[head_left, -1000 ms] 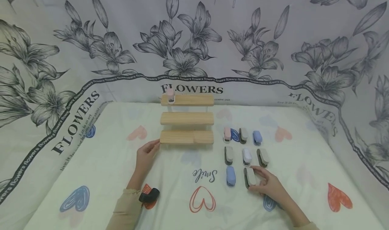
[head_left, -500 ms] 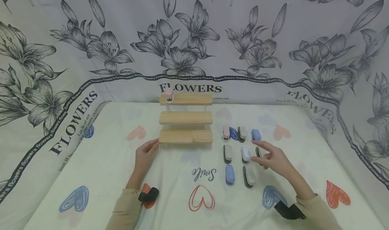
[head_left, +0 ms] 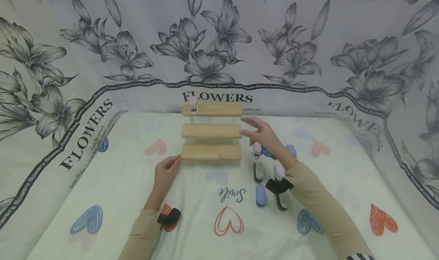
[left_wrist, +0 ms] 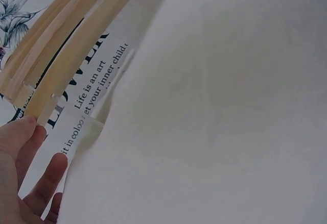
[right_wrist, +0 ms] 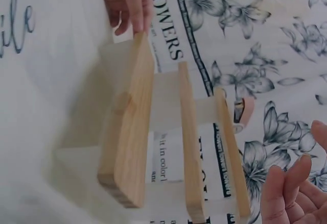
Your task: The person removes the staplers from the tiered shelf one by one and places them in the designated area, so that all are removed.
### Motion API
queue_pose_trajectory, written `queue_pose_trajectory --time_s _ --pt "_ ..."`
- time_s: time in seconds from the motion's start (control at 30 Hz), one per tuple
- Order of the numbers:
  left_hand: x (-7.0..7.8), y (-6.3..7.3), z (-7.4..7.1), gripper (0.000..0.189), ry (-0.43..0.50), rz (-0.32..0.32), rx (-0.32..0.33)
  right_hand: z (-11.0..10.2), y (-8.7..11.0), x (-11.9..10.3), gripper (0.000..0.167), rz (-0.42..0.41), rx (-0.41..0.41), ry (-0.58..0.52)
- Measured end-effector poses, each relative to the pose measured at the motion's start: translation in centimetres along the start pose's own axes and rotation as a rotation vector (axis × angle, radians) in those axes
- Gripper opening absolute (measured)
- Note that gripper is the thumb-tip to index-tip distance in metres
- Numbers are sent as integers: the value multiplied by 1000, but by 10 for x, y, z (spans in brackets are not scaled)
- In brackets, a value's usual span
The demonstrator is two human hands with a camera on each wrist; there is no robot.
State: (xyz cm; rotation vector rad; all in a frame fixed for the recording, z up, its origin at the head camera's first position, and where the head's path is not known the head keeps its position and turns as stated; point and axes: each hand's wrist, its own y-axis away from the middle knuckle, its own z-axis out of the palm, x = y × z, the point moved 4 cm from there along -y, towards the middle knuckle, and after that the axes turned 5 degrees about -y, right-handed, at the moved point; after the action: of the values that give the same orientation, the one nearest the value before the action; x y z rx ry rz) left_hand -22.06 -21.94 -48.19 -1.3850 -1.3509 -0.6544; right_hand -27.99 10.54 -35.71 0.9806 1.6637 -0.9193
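A three-tier wooden display rack stands on the cloth, its boards stepped on clear supports. My left hand pinches the left end of the lowest board between thumb and finger; the left wrist view shows the thumb on that end. At the rack's right side is my right hand, fingers extended and holding nothing. A pink mini stapler sits at the left of the top board. Right of the rack lie more mini staplers, among them a pink one, a grey one and a blue one.
My right forearm passes over the stapler group and hides part of it. A blue stapler and a white one show beside the sleeve. Behind the rack hangs a flower-printed cloth.
My right hand has moved from the front grey stapler, up past the other staplers, to the rack's right side. The staplers stay where they were. My left hand keeps its place.
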Motion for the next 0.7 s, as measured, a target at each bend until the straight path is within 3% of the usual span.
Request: queue_pose_trajectory --time_s 0.17,0.4,0.57,0.7 --pt "-8 -3 1 25 -36 -11 -2 21 -39 -8 58 19 9 -2" --pt "-7 -4 -1 23 -19 -14 17 47 -90 -18 70 103 -30 -107" --pt "-5 -4 1 24 -13 -20 10 59 -117 -14 81 203 -94 -80" --pt "-5 -4 1 21 -8 -20 9 66 -131 -10 84 224 -88 -157"
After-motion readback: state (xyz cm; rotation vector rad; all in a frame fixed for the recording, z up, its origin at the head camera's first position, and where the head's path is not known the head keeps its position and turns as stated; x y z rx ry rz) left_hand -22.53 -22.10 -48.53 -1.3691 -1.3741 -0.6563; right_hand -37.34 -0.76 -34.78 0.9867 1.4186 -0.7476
